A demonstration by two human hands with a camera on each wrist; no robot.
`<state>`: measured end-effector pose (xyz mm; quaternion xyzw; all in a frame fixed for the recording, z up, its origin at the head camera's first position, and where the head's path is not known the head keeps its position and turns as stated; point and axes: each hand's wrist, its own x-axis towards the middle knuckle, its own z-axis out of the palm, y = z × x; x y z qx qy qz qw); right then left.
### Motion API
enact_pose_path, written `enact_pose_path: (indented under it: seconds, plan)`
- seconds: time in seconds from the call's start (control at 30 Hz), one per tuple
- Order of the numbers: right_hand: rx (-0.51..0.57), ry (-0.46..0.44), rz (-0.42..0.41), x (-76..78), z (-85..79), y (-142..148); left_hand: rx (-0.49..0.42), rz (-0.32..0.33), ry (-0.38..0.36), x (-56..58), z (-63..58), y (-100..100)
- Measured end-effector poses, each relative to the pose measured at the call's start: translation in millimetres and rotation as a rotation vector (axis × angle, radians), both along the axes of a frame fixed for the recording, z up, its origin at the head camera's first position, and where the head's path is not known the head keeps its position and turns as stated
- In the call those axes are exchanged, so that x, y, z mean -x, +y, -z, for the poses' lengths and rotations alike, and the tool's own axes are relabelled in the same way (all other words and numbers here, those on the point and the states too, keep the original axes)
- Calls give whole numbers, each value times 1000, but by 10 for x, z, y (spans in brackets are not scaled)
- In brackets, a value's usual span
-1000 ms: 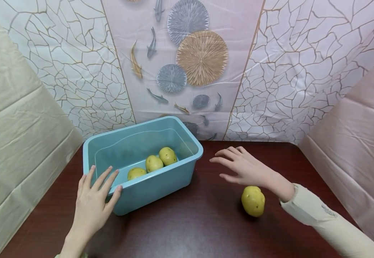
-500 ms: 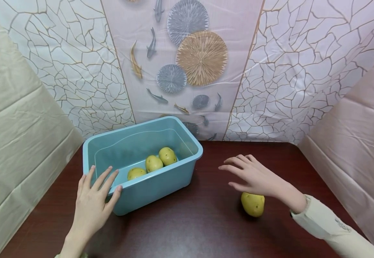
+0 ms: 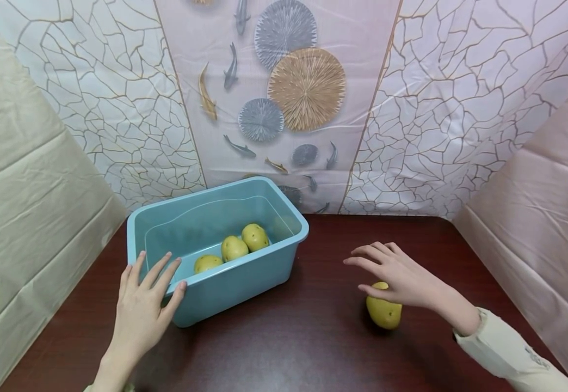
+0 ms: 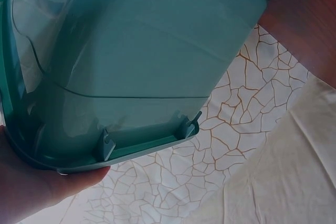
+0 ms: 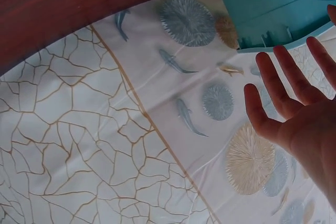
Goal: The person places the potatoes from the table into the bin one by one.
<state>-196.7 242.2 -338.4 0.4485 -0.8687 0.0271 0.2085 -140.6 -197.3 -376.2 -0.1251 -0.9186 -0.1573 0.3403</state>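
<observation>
A light blue plastic tub (image 3: 230,296) stands at the left of the table, with three yellow-green potatoes (image 3: 234,248) inside. My left hand (image 3: 142,310) rests on its near left corner, fingers spread over the rim; the left wrist view shows the thumb (image 4: 86,178) along the rim's underside. My right hand (image 3: 401,275) hovers with relaxed fingers above a single potato (image 3: 384,314) on the table, partly covering it in the head view. In the right wrist view the right hand's fingers (image 5: 270,80) are parted and hold nothing.
The dark red-brown table (image 3: 284,348) reaches back to a wall covering (image 3: 426,136) with crackle and fish patterns. Pale cloth panels (image 3: 533,228) close in both sides.
My right hand has moved right and toward me, from near the tub to over the lone potato. The left hand and tub have stayed in place.
</observation>
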Motion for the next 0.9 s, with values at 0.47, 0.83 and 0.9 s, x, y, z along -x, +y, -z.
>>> enact_pose_path:
  seconds: [0.47,0.83,0.9]
  plan:
    - [20,-13,17,-107,132,150,2,-7,-11,4,-11,3]
    - [45,17,24,-191,232,245,5,-10,-27,-5,-15,8]
    - [47,24,26,-198,256,268,6,-12,-30,-6,-17,8]
